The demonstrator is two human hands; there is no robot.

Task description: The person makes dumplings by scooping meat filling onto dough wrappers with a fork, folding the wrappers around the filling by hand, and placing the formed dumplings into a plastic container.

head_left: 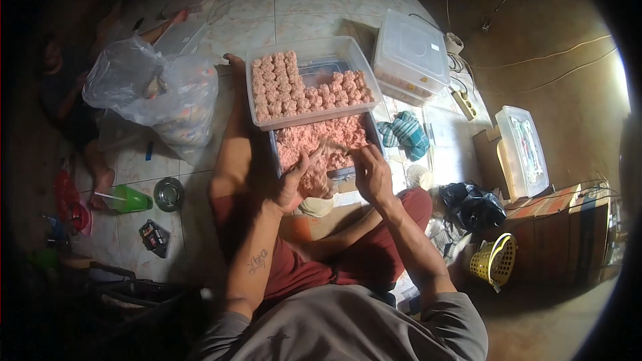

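A clear plastic container (374, 101) holds rows of pink, rough-surfaced balls (277, 87). It rests on the far part of a dark-rimmed tray (275, 154) filled with loose, pink, crumbly mixture (301, 139). My left hand (292, 184) is at the tray's near edge, its fingers curled around a clump of pink mixture (314, 177). Right of it, my right hand (373, 175) is closed in a pinch near the tray's corner. A thin thing seems to stick out from its fingertips toward the left, too small and blurred to name.
A big translucent plastic bag (184, 103) stands at left, near a seated person (63, 93). A green cup (134, 199) and glass ashtray (168, 194) sit on the tiles. Lidded boxes (411, 50), a checked cloth (406, 135), a black bag (473, 206) and a yellow basket (495, 261) are at right.
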